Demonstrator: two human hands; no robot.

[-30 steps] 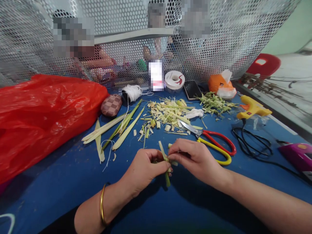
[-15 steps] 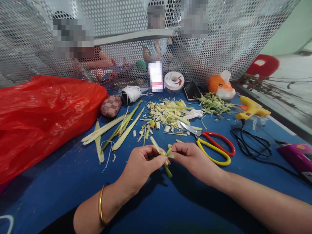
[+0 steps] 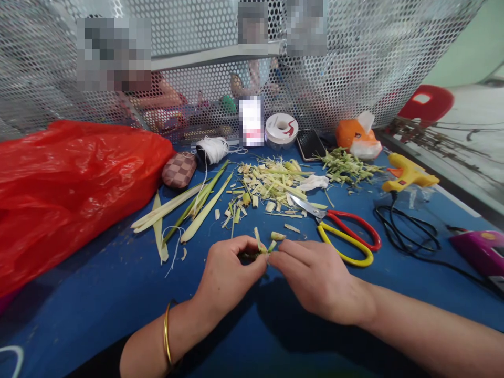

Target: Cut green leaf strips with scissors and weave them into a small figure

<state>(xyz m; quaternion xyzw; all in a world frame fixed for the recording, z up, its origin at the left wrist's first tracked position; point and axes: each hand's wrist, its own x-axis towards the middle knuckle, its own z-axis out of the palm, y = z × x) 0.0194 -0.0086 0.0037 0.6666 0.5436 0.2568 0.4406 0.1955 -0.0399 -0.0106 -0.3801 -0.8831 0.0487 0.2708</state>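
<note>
Between thumb and fingers my left hand (image 3: 232,270) pinches a small folded piece of green leaf strip (image 3: 258,240), whose pale ends stick up. My right hand (image 3: 315,275) meets it fingertip to fingertip, its fingers pinched together on the same piece; its palm is turned down and hides part of the strip. Just beyond the right fingers lies a short cut stalk piece (image 3: 277,236). Scissors (image 3: 315,210) with one red and one yellow handle rest partly open by the right hand. Long pale leaf strips (image 3: 207,212) lie to the left.
A heap of leaf scraps (image 3: 271,181) and a green pile (image 3: 348,165) lie behind. Around them are a red plastic bag (image 3: 79,194), white string (image 3: 214,149), a ribbon roll (image 3: 281,128), a lit phone (image 3: 252,121), a yellow glue gun (image 3: 409,173) and its black cord (image 3: 405,236). A perforated metal screen (image 3: 197,79) stands behind.
My right hand has turned palm down and moved slightly lower over the leaf strip. The green end that hung below my fingers is now hidden. The left hand barely shifted.
</note>
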